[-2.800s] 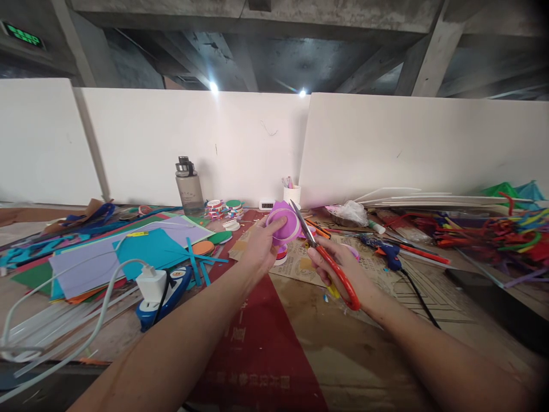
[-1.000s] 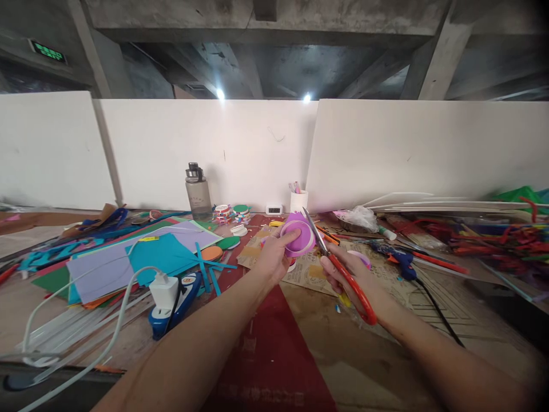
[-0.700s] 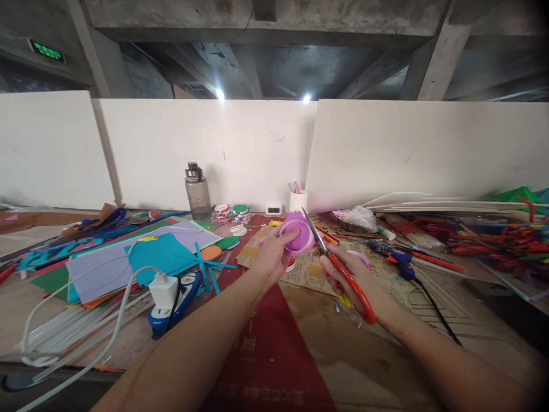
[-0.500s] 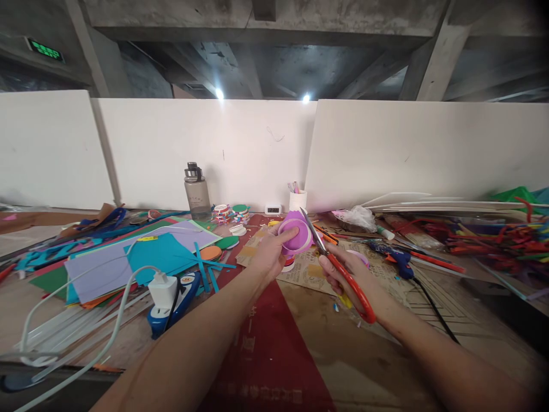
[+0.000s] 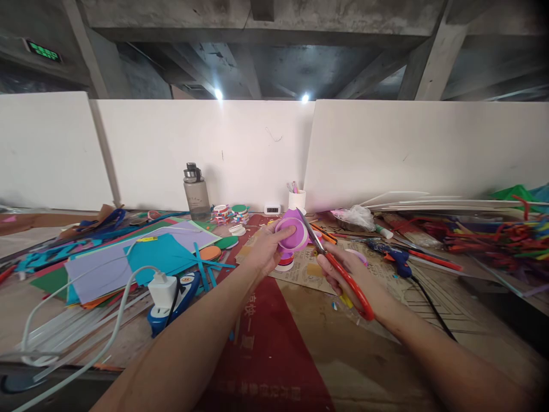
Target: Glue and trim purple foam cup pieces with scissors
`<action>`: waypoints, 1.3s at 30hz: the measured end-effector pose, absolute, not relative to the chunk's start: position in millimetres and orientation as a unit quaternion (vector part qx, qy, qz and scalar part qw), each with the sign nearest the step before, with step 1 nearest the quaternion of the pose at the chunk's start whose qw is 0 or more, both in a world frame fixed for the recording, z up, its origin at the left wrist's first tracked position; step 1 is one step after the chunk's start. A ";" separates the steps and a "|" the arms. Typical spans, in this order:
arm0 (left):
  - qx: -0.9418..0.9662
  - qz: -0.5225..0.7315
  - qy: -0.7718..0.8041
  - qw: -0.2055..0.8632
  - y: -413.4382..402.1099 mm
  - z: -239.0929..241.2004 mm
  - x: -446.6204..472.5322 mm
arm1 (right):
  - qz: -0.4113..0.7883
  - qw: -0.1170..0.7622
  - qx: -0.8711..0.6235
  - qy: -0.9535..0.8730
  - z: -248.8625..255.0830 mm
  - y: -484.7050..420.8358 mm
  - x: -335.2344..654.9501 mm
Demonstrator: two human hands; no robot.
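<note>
My left hand point(image 5: 268, 247) pinches a purple sheet point(image 5: 288, 230) together with a pale ring point(image 5: 281, 245) that lies against it, the thumb pressed inside the ring. In my right hand point(image 5: 343, 269) is a pair of scissors point(image 5: 349, 281) with red handles. Its blades point up and left, alongside the right edge of the purple sheet. Whether the blades touch the sheet I cannot tell. Just below the left hand, a small red and white round piece point(image 5: 285, 262) sits on the cardboard point(image 5: 306, 277), partly hidden.
To the left lie coloured sheets point(image 5: 98, 269), a blue power strip point(image 5: 189, 286) and a white cable. A bottle point(image 5: 196, 194), a small clock point(image 5: 272, 210) and a pen cup point(image 5: 297, 200) stand along the back. A glue gun point(image 5: 401, 263) and tangled coloured strips point(image 5: 484, 240) lie right.
The scissors have moved slightly left along the purple sheet's edge. Less purple shows to the right of the ring, and the sheet and ring have turned slightly in my left hand.
</note>
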State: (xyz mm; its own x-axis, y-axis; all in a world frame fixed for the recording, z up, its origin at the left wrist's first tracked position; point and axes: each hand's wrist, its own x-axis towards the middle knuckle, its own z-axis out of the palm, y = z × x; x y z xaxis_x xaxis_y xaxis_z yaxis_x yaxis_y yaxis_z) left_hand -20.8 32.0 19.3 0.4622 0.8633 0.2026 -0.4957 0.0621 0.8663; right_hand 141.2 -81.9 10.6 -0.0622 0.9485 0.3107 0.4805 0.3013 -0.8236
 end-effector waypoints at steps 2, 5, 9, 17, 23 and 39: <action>0.497 0.474 0.188 0.702 33.7 18.0 -21.7 | 0.272 0.436 -0.523 -0.680 9.3 -80.4 142.1; 0.514 0.461 0.186 0.699 33.9 17.0 -22.4 | 0.283 0.443 -0.511 -0.680 4.1 -75.9 144.0; 0.523 0.453 0.188 0.697 32.9 17.3 -22.6 | 0.279 0.458 -0.501 -0.679 -1.7 -71.6 145.7; 0.530 0.452 0.184 0.693 32.3 19.8 -23.5 | 0.281 0.461 -0.515 -0.666 3.5 -76.8 142.9; 0.535 0.438 0.184 0.699 31.2 27.1 -28.8 | 0.283 0.446 -0.517 -0.674 2.3 -77.6 143.8; 0.307 0.537 0.240 0.748 7.7 16.2 0.1 | 0.254 0.470 -0.552 -0.640 -2.6 -71.0 141.3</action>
State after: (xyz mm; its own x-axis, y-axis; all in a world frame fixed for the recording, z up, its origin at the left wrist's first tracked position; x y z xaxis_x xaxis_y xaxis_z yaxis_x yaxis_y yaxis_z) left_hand 0.1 7.7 16.2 0.3074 0.9511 -0.0291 -0.6556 0.2338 0.7180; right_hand 141.3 -71.0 -2.6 0.0514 0.9456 0.3213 0.4676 0.2615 -0.8444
